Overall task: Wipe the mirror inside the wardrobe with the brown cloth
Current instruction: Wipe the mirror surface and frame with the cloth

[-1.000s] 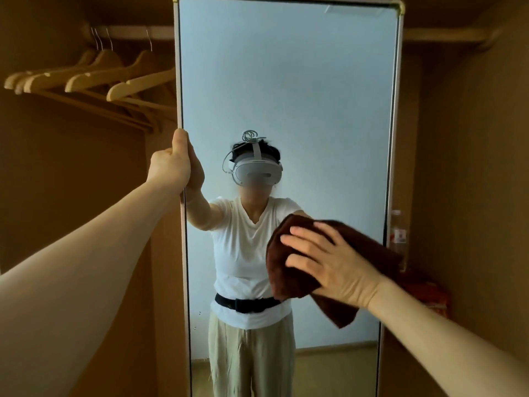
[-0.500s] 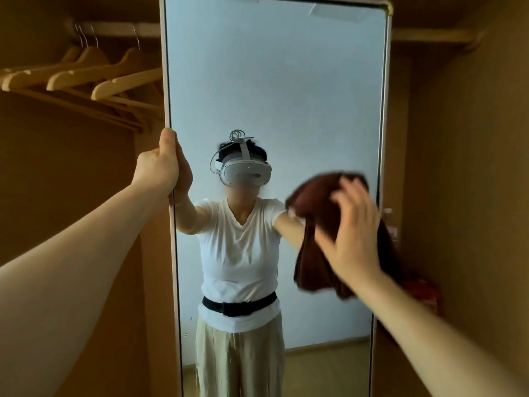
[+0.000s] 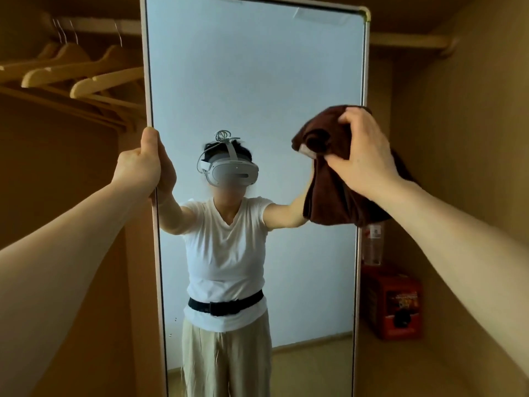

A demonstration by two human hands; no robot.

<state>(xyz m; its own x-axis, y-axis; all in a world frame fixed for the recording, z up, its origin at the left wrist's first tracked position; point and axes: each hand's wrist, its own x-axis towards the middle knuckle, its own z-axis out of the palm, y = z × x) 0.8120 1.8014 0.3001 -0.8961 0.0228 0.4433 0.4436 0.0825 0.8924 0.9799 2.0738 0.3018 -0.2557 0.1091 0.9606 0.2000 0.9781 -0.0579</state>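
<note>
A tall framed mirror [image 3: 252, 81] stands upright inside the wooden wardrobe and fills the middle of the view. My left hand [image 3: 140, 164] grips its left edge at mid height, thumb up along the frame. My right hand [image 3: 363, 156] presses a bunched brown cloth [image 3: 329, 190] against the glass near the mirror's right edge, a little above the level of my left hand. Part of the cloth hangs down below my palm. The glass reflects a person in a white shirt wearing a headset.
Wooden hangers [image 3: 86, 73] hang from a rail at the upper left. A clear bottle [image 3: 372, 245] stands on a red box [image 3: 392, 305] on the wardrobe floor, right of the mirror. The wardrobe's right wall [image 3: 472, 110] is close by.
My right hand has carried the cloth up and to the right across the glass, from the middle toward the right edge. My left hand keeps its grip on the frame.
</note>
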